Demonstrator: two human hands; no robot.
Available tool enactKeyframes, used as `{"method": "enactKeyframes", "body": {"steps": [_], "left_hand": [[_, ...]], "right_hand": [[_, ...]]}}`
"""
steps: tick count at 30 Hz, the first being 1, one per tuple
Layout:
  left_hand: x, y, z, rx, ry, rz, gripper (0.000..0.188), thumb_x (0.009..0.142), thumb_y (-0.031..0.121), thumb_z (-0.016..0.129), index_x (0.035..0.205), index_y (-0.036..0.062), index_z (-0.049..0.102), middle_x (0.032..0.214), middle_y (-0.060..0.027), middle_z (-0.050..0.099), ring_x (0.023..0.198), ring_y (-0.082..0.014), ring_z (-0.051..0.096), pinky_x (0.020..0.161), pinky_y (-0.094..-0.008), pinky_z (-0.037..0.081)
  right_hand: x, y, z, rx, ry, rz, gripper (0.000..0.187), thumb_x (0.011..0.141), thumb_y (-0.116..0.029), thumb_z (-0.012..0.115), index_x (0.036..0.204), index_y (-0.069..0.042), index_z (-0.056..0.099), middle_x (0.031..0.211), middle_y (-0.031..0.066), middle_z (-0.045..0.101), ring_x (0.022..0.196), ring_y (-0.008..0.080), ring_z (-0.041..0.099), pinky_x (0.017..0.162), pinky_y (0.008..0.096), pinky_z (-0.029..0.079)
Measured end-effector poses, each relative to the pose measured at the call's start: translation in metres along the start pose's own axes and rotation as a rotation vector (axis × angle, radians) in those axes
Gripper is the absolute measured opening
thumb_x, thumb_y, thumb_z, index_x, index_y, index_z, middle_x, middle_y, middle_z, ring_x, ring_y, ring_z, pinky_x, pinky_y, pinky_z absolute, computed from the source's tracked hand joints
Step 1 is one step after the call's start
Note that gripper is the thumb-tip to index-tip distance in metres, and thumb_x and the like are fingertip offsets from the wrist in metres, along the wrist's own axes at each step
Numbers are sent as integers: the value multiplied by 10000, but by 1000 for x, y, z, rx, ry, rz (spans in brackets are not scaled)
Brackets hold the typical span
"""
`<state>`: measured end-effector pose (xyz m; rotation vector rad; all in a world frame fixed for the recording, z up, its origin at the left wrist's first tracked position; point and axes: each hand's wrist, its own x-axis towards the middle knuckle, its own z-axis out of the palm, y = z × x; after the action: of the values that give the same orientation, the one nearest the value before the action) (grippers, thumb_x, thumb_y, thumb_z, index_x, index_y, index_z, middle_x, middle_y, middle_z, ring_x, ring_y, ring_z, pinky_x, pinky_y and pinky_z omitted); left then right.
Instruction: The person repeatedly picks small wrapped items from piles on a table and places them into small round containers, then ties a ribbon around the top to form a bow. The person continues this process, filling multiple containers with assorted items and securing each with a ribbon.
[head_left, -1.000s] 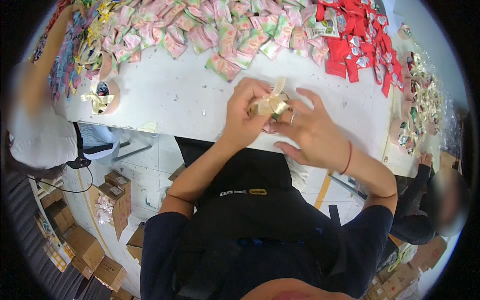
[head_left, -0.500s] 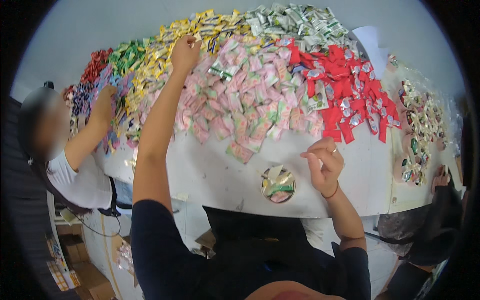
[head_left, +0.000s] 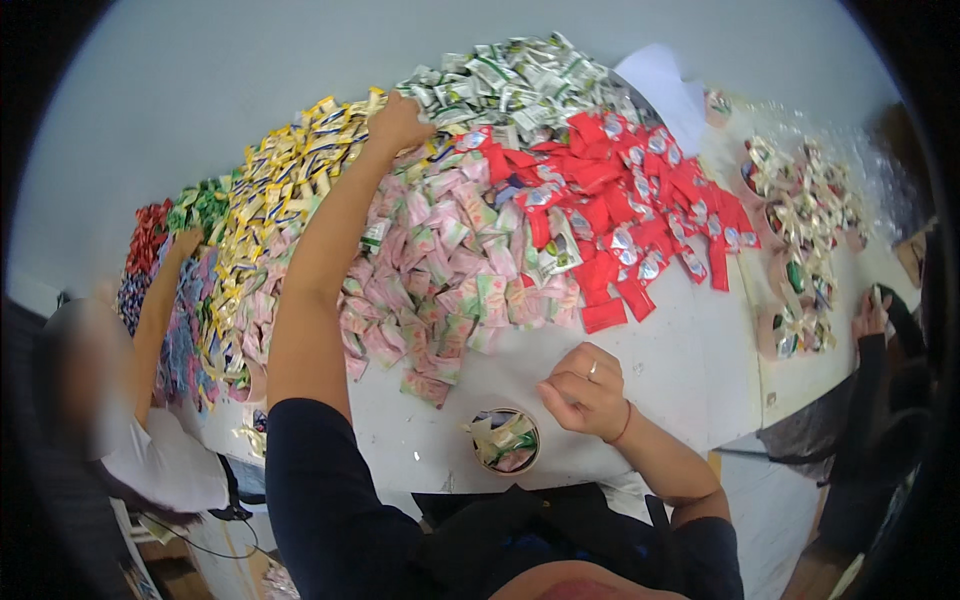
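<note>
My left hand (head_left: 400,122) reaches far across the table, down onto the packets where the yellow packets (head_left: 305,150) meet the white-and-green packets (head_left: 500,80). Its fingers are bent, and whatever is between them is hidden. Closer in, my right hand (head_left: 587,392), with a ring and a thin red wristband, is curled closed above the tabletop; its contents, if any, cannot be seen. Just left of it stands a round cup (head_left: 503,440) holding several small packets, one green and one pinkish, plus a pale ribbon-like piece. Pink packets (head_left: 440,260) lie between both hands.
Red packets (head_left: 640,210) spread to the right of the pink ones. Several filled cups with pale bows (head_left: 800,240) stand at the table's right end. A person (head_left: 160,440) at left reaches into green packets (head_left: 200,205). Another person's hand (head_left: 872,312) shows at far right.
My left hand has moved from the yellow packets to their border with the white-and-green ones. My right hand remains closed beside the cup. The whole view has shifted.
</note>
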<state>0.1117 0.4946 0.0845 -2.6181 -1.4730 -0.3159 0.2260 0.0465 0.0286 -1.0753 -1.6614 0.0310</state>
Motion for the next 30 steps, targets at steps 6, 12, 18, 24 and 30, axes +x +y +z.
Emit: {"method": "enactKeyframes", "body": {"steps": [6,12,18,24,30], "left_hand": [[13,-19,-13,152,30,-22,490,721,310,675,1123,50,574,984,-204,688,954,-389,665,800,-471,539],[-46,57,-44,-444,12,431,446,725,135,777,1086,63,525,956,-162,674,908,-338,664,769,-402,506],[-126,146,-27,-381,-53,409,506,698,339,831,1053,30,648,955,-171,692,885,-332,666,768,-396,509],[-193,168,-90,-695,-152,358,546,729,369,799,1108,6,651,998,-195,687,898,-303,672,768,-383,508],[-306,199,-117,-1013,36,521,569,713,76,737,1211,53,464,987,-116,588,903,-241,626,749,-342,502]], "right_hand": [[4,-4,-1,53,51,-22,226,695,-65,773,640,-83,555,693,29,510,579,207,500,491,324,396],[-2,-6,-2,81,80,-46,215,669,-28,771,646,-72,562,705,24,547,579,198,521,491,310,401],[-1,0,0,82,188,3,180,719,-10,754,674,-57,586,711,65,560,600,235,547,522,327,434],[17,4,-7,608,563,352,534,856,-130,696,1333,-31,478,1289,129,506,1175,192,510,960,322,436],[41,-52,1,1256,624,639,357,1008,-152,497,1338,-21,458,1279,95,519,1172,169,510,980,323,432]]}}
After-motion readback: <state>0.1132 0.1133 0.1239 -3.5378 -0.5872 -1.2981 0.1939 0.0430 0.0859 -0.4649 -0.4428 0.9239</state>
